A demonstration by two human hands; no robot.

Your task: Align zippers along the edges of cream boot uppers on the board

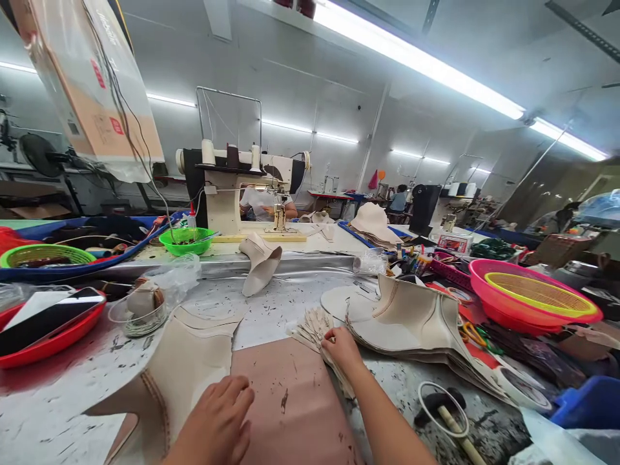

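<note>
Beige stitched leather pieces (188, 361) lie at the left of the bench, and my left hand (217, 413) rests over their right edge, fingers slightly curled and apart. My right hand (341, 349) has its fingertips together on a fanned bundle of thin pale strips (310, 326). Just right of that hand is a stack of curved beige leather pieces (416, 316). A pinkish-brown sheet (285, 394) with dark smudges lies between my two arms. One more curved beige piece (259, 265) sits at the bench's far edge.
Beyond the bench stands a sewing machine (223, 200) with thread spools, a person behind it. A green basket (186, 240), a red tray (53, 336) with a phone and a clear cup (140, 310) are left. Pink basket (527, 297), white ring (443, 409) and blue bin (591, 403) are right.
</note>
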